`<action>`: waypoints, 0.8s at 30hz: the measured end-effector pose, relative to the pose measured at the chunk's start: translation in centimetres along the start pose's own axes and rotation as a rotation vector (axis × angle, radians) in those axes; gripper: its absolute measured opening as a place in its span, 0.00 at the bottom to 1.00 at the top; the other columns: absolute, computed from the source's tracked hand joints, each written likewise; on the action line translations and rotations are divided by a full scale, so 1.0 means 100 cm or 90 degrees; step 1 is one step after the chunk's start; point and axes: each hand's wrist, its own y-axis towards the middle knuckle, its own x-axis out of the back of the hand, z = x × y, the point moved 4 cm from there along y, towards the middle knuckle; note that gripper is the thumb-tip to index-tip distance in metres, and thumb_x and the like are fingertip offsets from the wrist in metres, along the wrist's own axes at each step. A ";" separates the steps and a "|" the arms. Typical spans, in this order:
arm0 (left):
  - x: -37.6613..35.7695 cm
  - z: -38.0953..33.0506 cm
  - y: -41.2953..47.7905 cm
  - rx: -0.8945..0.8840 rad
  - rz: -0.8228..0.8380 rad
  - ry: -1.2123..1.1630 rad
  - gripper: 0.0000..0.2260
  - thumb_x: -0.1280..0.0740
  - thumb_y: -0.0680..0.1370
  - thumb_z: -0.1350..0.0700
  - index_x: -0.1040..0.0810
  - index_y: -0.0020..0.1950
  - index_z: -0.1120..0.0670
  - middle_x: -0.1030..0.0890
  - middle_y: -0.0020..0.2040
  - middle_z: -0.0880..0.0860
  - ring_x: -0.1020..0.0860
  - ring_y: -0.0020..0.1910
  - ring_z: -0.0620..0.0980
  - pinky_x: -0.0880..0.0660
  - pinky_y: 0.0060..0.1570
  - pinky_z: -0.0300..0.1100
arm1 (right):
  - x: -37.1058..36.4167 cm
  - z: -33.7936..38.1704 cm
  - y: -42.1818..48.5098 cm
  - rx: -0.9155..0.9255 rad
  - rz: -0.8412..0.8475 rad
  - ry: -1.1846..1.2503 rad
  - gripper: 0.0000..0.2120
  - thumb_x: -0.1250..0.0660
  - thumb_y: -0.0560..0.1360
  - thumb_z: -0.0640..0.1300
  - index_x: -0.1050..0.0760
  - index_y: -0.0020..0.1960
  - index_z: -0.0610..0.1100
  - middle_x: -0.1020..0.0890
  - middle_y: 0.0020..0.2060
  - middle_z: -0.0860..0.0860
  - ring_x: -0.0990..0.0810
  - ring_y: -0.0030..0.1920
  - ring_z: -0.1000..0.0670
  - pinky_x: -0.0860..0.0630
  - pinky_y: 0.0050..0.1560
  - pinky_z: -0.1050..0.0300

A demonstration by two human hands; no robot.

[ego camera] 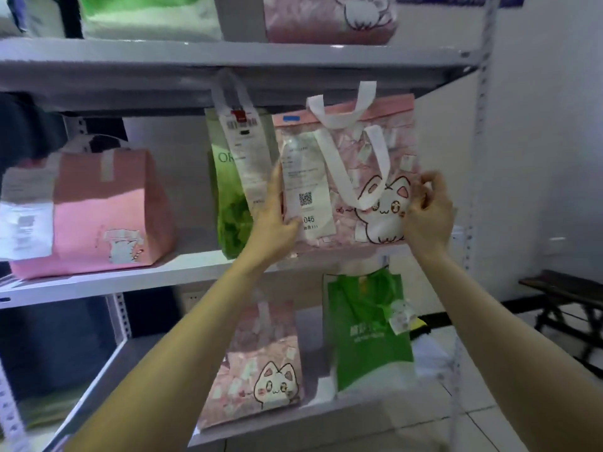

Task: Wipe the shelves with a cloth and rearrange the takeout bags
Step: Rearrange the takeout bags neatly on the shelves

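Head view: left hand (274,220) and right hand (427,216) grip glossy rectangular pink bag (355,154).

Takeout storeroom, slotted-steel shelving (228,57) above and below the left hand (272,223), receipt-tagged takeout bags (107,207) on every tier, QR-coded slip (306,190) on the cat-print bag (385,203) at its thumb.
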 end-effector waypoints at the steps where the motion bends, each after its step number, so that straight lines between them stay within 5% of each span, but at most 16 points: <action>1: -0.011 0.006 0.007 0.013 -0.005 0.000 0.50 0.35 0.81 0.70 0.55 0.83 0.25 0.32 0.84 0.46 0.23 0.74 0.47 0.20 0.69 0.58 | -0.004 -0.012 0.008 -0.004 0.007 -0.014 0.08 0.42 0.87 0.50 0.33 0.49 0.57 0.23 0.32 0.50 0.25 0.28 0.53 0.31 0.28 0.51; 3: -0.030 0.020 0.018 0.036 0.002 0.016 0.50 0.34 0.80 0.70 0.55 0.85 0.29 0.34 0.83 0.41 0.25 0.75 0.44 0.23 0.73 0.55 | -0.014 -0.039 0.021 -0.032 0.044 -0.052 0.07 0.43 0.87 0.50 0.34 0.51 0.58 0.21 0.36 0.52 0.20 0.36 0.46 0.28 0.34 0.47; 6: -0.050 0.044 0.023 0.074 0.023 0.050 0.49 0.34 0.81 0.69 0.56 0.85 0.30 0.30 0.75 0.34 0.23 0.60 0.30 0.20 0.67 0.49 | -0.034 -0.085 0.023 -0.113 0.203 -0.123 0.04 0.41 0.86 0.50 0.35 0.59 0.54 0.22 0.44 0.56 0.20 0.47 0.43 0.29 0.41 0.49; 11: -0.060 0.069 0.031 0.114 -0.042 0.140 0.47 0.35 0.82 0.70 0.57 0.87 0.37 0.23 0.77 0.49 0.23 0.45 0.33 0.24 0.45 0.32 | -0.054 -0.114 0.016 -0.151 0.364 -0.165 0.22 0.35 0.85 0.50 0.37 0.75 0.45 0.21 0.56 0.48 0.23 0.55 0.44 0.29 0.51 0.51; 13: -0.062 0.069 0.028 0.142 -0.048 0.164 0.46 0.34 0.82 0.69 0.57 0.88 0.41 0.24 0.78 0.50 0.20 0.49 0.39 0.25 0.45 0.31 | -0.056 -0.110 0.015 -0.192 0.362 -0.171 0.26 0.35 0.85 0.49 0.39 0.78 0.43 0.19 0.63 0.44 0.21 0.61 0.41 0.27 0.55 0.49; 15: -0.061 0.065 0.016 0.152 -0.053 0.175 0.44 0.34 0.83 0.68 0.55 0.89 0.45 0.26 0.80 0.50 0.19 0.65 0.49 0.22 0.60 0.38 | -0.049 -0.102 0.005 -0.209 0.305 -0.158 0.28 0.32 0.84 0.49 0.38 0.78 0.41 0.21 0.68 0.43 0.22 0.67 0.40 0.26 0.59 0.49; 17: -0.054 0.061 -0.006 0.128 -0.070 0.164 0.40 0.32 0.84 0.66 0.49 0.89 0.48 0.27 0.80 0.50 0.24 0.74 0.48 0.26 0.75 0.45 | -0.031 -0.087 -0.019 -0.154 0.165 -0.140 0.30 0.30 0.81 0.53 0.36 0.77 0.44 0.25 0.71 0.46 0.24 0.68 0.45 0.24 0.65 0.49; 20: -0.033 0.062 -0.062 0.036 -0.093 0.110 0.30 0.32 0.83 0.67 0.32 0.83 0.48 0.22 0.75 0.47 0.22 0.72 0.39 0.24 0.72 0.39 | -0.016 -0.060 -0.078 -0.024 -0.030 -0.070 0.18 0.31 0.80 0.51 0.29 0.67 0.46 0.23 0.60 0.50 0.23 0.60 0.50 0.23 0.61 0.55; 24: 0.014 0.099 -0.150 0.041 -0.186 0.146 0.20 0.32 0.80 0.69 0.19 0.66 0.49 0.14 0.58 0.45 0.15 0.58 0.46 0.18 0.60 0.42 | -0.056 -0.037 -0.177 0.060 0.106 -0.012 0.04 0.33 0.81 0.43 0.26 0.55 0.45 0.23 0.46 0.50 0.25 0.46 0.52 0.25 0.50 0.59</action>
